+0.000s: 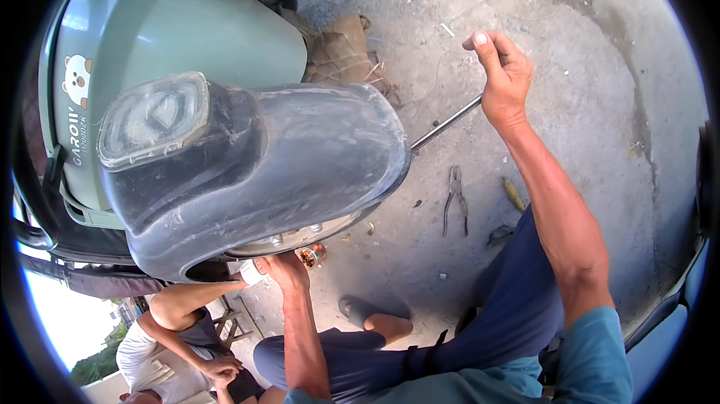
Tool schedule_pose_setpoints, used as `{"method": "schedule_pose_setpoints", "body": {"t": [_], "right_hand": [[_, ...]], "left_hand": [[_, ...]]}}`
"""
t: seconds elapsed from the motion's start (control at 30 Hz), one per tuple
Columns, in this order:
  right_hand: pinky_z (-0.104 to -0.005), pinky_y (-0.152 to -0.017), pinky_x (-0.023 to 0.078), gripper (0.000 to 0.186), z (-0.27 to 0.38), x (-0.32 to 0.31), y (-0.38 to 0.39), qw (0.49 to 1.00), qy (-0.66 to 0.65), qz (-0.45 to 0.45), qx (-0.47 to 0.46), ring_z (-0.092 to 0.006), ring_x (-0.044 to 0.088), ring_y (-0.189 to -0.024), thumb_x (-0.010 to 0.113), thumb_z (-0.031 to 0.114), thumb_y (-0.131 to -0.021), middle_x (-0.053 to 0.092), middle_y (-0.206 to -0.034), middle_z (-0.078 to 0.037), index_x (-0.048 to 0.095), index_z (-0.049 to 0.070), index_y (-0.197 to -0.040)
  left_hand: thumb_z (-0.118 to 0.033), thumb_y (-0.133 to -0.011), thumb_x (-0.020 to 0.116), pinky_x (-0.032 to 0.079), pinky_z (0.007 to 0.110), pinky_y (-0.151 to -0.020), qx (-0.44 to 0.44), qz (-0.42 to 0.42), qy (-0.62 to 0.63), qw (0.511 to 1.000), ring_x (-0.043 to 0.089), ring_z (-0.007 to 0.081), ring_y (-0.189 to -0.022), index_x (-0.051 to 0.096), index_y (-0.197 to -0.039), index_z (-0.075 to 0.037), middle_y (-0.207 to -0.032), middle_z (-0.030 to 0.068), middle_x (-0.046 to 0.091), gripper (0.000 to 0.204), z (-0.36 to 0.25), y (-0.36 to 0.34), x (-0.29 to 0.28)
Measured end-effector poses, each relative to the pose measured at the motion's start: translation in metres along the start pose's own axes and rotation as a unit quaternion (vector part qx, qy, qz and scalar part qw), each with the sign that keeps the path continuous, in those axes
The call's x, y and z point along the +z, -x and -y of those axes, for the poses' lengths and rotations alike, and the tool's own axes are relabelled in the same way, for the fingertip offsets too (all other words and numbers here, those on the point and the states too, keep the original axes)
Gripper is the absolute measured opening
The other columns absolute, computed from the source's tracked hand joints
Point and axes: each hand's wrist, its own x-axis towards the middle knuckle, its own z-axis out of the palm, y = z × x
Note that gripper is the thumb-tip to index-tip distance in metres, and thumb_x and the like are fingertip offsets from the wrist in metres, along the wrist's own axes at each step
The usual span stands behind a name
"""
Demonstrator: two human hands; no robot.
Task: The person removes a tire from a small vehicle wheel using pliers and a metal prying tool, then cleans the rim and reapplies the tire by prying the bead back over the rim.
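A scuffed dark plastic fender (300, 134) with a clear-lensed lamp (156, 120) at one end fills the middle of the view. My right hand (506, 78) is raised on the right, fingers curled, around a thin steel bar (448, 123). The bar slopes down to the left and disappears behind the fender's rounded end. Below the fender's near edge, my left hand (287, 273) reaches up by a metal rim with bolts (296, 236). Its fingertips are partly hidden there, so their grip does not show.
A green body panel (180, 44) stands at the left. Pliers (454, 201) and a yellow-handled tool (514, 194) lie on the concrete floor (600, 119). Crumpled brown cardboard (341, 51) is behind the fender. Another person (169, 344) sits at the lower left, near a small container (311, 255).
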Motion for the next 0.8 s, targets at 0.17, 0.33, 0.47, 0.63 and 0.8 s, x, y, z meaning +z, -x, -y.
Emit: {"method": "schedule_pose_setpoints", "body": {"t": [0.17, 0.33, 0.47, 0.63, 0.8], "right_hand": [[-0.021, -0.059, 0.039, 0.028, -0.003, 0.024, -0.007, 0.977, -0.135, -0.093, 0.134, -0.0013, 0.044, -0.062, 0.075, 0.023, -0.095, 0.051, -0.073, 0.007, 0.07, 0.002, -0.113], [-0.0282, -0.05, 0.039, 0.023, 0.017, 0.038, -0.039, 0.994, -0.104, -0.011, 0.002, -0.0098, 0.046, -0.051, 0.073, 0.028, -0.096, 0.05, -0.061, 0.004, 0.068, 0.005, -0.096], [-0.0234, -0.047, 0.035, 0.017, 0.015, 0.037, -0.036, 0.984, -0.173, -0.038, 0.011, -0.0036, 0.04, -0.052, 0.074, 0.008, -0.094, 0.047, -0.066, 0.007, 0.064, 0.002, -0.107], [-0.0225, -0.045, 0.032, 0.026, 0.043, 0.035, -0.013, 0.889, -0.408, -0.126, 0.163, -0.0058, 0.037, -0.051, 0.061, 0.027, -0.104, 0.043, -0.069, 0.005, 0.058, 0.004, -0.115], [-0.0244, -0.045, 0.027, 0.024, 0.055, -0.013, -0.003, 0.763, -0.605, 0.057, 0.219, -0.0059, 0.029, -0.05, 0.056, 0.025, -0.108, 0.033, -0.061, 0.007, 0.058, 0.001, -0.11]], "left_hand": [[-0.053, -0.096, 0.069, 0.042, 0.05, -0.113, -0.026, 0.086, 0.015, 0.996, 0.049, 0.0262, -0.134, 0.043, -0.148, -0.015, -0.148, 0.0046, 0.048, 0.069, -0.02, 0.016, 0.024], [-0.051, -0.094, 0.07, 0.044, 0.048, -0.113, -0.054, 0.123, 0.014, 0.991, 0.051, 0.0265, -0.134, 0.044, -0.149, -0.012, -0.148, 0.0075, 0.049, 0.073, -0.016, 0.021, 0.018], [-0.051, -0.092, 0.072, 0.042, 0.047, -0.115, -0.08, 0.182, 0.014, 0.98, 0.049, 0.0268, -0.138, 0.043, -0.151, -0.009, -0.151, 0.0095, 0.048, 0.077, -0.018, 0.018, 0.01], [-0.05, -0.096, 0.07, 0.053, 0.047, -0.101, -0.046, 0.162, 0.029, 0.985, 0.058, 0.0259, -0.124, 0.048, -0.143, -0.013, -0.138, 0.0059, 0.057, 0.063, -0.014, 0.015, 0.01], [-0.047, -0.09, 0.075, 0.047, 0.042, -0.109, -0.048, 0.106, 0.035, 0.993, 0.053, 0.0243, -0.131, 0.048, -0.147, -0.009, -0.147, 0.0081, 0.052, 0.074, -0.001, 0.008, 0.003]]}}
